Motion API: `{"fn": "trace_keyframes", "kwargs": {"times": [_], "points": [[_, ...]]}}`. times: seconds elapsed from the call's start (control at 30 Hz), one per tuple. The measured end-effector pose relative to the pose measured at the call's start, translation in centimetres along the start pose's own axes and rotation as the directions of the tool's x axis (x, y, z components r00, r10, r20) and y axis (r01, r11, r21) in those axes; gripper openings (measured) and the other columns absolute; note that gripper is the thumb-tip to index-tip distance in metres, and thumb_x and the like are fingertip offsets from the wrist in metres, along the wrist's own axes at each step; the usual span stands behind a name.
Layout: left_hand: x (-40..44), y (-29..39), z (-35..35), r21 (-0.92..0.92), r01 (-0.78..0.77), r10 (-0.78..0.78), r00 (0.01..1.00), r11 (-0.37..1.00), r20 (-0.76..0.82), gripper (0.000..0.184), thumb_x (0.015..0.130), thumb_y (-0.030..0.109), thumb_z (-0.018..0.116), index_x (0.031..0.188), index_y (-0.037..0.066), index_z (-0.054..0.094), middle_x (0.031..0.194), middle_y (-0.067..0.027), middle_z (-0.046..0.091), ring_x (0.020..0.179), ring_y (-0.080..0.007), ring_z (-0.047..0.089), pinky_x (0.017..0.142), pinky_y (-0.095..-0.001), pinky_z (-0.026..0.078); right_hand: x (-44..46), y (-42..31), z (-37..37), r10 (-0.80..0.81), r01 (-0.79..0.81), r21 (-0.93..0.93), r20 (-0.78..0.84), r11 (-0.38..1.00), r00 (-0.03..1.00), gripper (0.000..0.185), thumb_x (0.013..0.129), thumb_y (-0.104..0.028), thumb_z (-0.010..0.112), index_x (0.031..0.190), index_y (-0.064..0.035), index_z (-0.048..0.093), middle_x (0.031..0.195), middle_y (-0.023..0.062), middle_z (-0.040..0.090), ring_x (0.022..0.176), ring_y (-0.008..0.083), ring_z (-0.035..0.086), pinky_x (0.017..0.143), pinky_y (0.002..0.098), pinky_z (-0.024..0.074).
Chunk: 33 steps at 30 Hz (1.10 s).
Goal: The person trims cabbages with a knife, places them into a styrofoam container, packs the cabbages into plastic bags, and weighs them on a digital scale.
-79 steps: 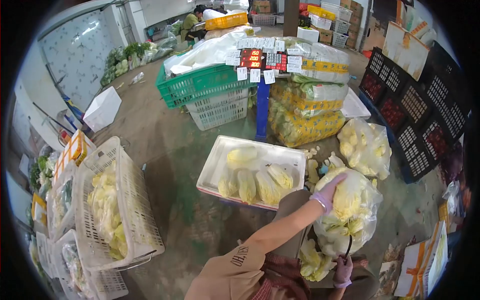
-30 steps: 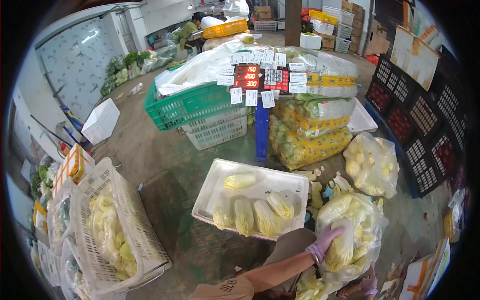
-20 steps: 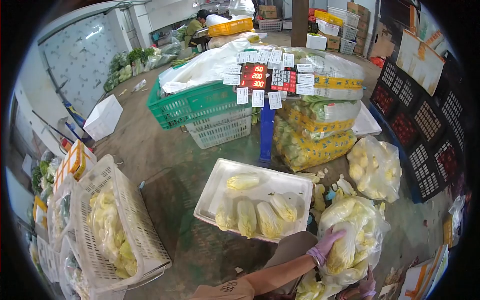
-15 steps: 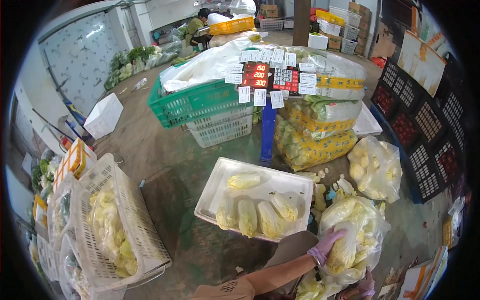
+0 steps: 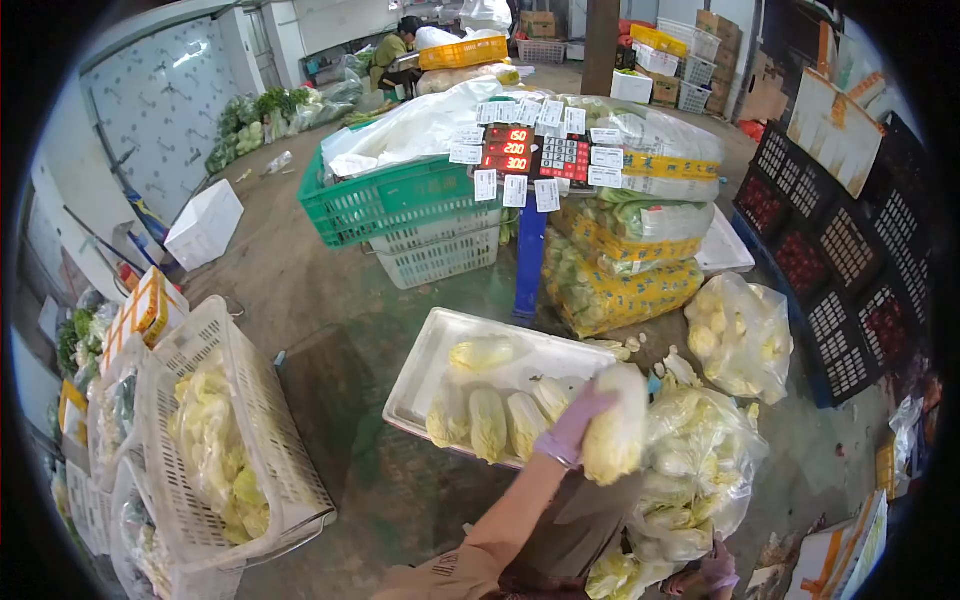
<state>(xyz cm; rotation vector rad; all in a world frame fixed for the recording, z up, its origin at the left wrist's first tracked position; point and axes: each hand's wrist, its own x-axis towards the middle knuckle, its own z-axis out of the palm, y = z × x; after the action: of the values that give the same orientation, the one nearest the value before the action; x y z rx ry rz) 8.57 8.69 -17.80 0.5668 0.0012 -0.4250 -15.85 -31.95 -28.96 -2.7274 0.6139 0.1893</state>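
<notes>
1 oblong cabbage point(image 5: 615, 432) shows white above, pale yellow below.

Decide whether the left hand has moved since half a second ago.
Yes: against the tray, the left hand has moved up and left in view, away from the bag.

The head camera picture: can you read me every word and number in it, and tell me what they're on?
"150": top row of red digits on the digital display.
"200": the middle row there.
"300": the bottom row there; decimal dots and fainter marks are unclear.
Too small to read: the keypad and the white tags.
Too blurred to read: print on the yellow bands, the green crate and the sleeve.
</notes>
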Motion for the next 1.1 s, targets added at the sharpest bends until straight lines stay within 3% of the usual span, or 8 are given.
{"fn": "trace_keyframes", "kwargs": {"times": [0.17, 0.23, 0.27, 0.33, 0.43, 0.6, 0.87, 1.1], "points": [[3.4, -3.5, -14.6, 0.442, -0.034, 0.209, 0.912, 0.896, -0.354, 0.084, 0.072, 0.022, 0.072, 0.137, -0.002, 0.024, 0.116, -0.0186, 0.052, 0.106, -0.0246, 0.055, 0.082, -0.0342, 0.050, -0.7, 0.5, -0.3, -0.022, 0.018, 0.084, 0.052, 0.996, 0.998, 0.056, 0.069, -0.009, 0.054, 0.124, -0.0184, 0.053, 0.092, 0.0231, 0.064, 0.088, 0.0398, 0.061, 0.075, 0.0464, 0.0491], [3.9, -4.9, -18.5, 0.926, 0.107, 0.552, 0.776, 0.363, -0.306, 0.090, 0.071, 0.032, 0.071, 0.137, -0.006, 0.022, 0.118, -0.0215, 0.052, 0.106, -0.0296, 0.055, 0.084, -0.0347, 0.049, -0.8, 0.4, -0.6, 0.001, -0.005, 0.070, 0.061, 0.998, 0.998, 0.056, 0.069, -0.009, 0.054, 0.124, -0.0186, 0.053, 0.092, 0.0231, 0.064, 0.088, 0.0398, 0.061, 0.075, 0.0464, 0.0491], [3.7, -4.7, -18.5, 0.969, 0.204, 0.648, 0.721, 0.137, -0.244, 0.092, 0.071, 0.035, 0.071, 0.137, -0.007, 0.021, 0.118, -0.0225, 0.052, 0.106, -0.0313, 0.055, 0.084, -0.0348, 0.049, -0.9, 0.3, -0.6, 0.008, -0.011, 0.059, 0.061, 0.998, 0.998, 0.056, 0.069, -0.009, 0.054, 0.124, -0.0188, 0.053, 0.092, 0.0231, 0.064, 0.088, 0.0399, 0.061, 0.075, 0.0464, 0.0490], [1.4, -1.4, -13.5, 0.834, 0.551, 0.427, 0.748, 0.028, -0.509, 0.102, 0.067, 0.040, 0.071, 0.140, -0.006, 0.015, 0.129, -0.0256, 0.044, 0.119, -0.0337, 0.046, 0.095, -0.0355, 0.042, -1.0, 0.3, -0.7, 0.015, -0.018, 0.048, 0.063, 0.999, 0.998, 0.056, 0.069, -0.009, 0.054, 0.124, -0.0191, 0.053, 0.092, 0.0231, 0.064, 0.088, 0.0399, 0.061, 0.075, 0.0464, 0.0490], [2.0, -3.6, -16.9, 0.771, 0.597, 0.550, 0.730, -0.223, -0.406, 0.104, 0.068, 0.039, 0.069, 0.142, -0.003, 0.011, 0.137, -0.0245, 0.036, 0.126, -0.0330, 0.038, 0.101, -0.0375, 0.035, -1.0, 0.2, -0.7, 0.021, -0.023, 0.038, 0.070, 0.999, 0.997, 0.056, 0.069, -0.008, 0.054, 0.123, -0.0195, 0.053, 0.092, 0.0230, 0.064, 0.088, 0.0399, 0.061, 0.075, 0.0463, 0.0489], [1.7, -3.1, -16.9, 0.675, 0.734, 0.438, 0.633, -0.077, -0.638, 0.102, 0.071, 0.040, 0.068, 0.144, 0.004, 0.006, 0.146, -0.0250, 0.017, 0.134, -0.0389, 0.022, 0.105, -0.0502, 0.026, -1.1, -0.1, -1.0, 0.030, -0.032, 0.032, 0.078, 0.999, 0.997, 0.056, 0.068, -0.008, 0.053, 0.123, -0.0202, 0.054, 0.092, 0.0229, 0.064, 0.088, 0.0400, 0.061, 0.075, 0.0463, 0.0488], [0.6, -2.9, -16.1, 0.655, 0.746, 0.512, 0.611, -0.117, -0.604, 0.104, 0.071, 0.045, 0.067, 0.145, 0.007, 0.005, 0.147, -0.0239, 0.015, 0.136, -0.0382, 0.016, 0.107, -0.0536, 0.021, -0.9, 0.2, -0.6, 0.057, -0.057, -0.001, 0.074, 0.998, 0.996, 0.054, 0.068, -0.007, 0.052, 0.120, -0.0220, 0.055, 0.091, 0.0225, 0.064, 0.088, 0.0402, 0.061, 0.074, 0.0465, 0.0483], [1.3, -1.9, -10.6, 0.784, 0.598, 0.526, 0.727, -0.169, -0.441, 0.092, 0.074, 0.048, 0.062, 0.143, 0.005, 0.018, 0.145, -0.0259, 0.020, 0.135, -0.0380, 0.020, 0.106, -0.0494, 0.025, -1.0, 1.3, -0.3, -0.034, 0.032, 0.056, 0.044, 0.998, 0.998, 0.051, 0.071, -0.009, 0.054, 0.122, -0.0149, 0.054, 0.092, 0.0226, 0.064, 0.088, 0.0397, 0.062, 0.073, 0.0451, 0.0487]]}}
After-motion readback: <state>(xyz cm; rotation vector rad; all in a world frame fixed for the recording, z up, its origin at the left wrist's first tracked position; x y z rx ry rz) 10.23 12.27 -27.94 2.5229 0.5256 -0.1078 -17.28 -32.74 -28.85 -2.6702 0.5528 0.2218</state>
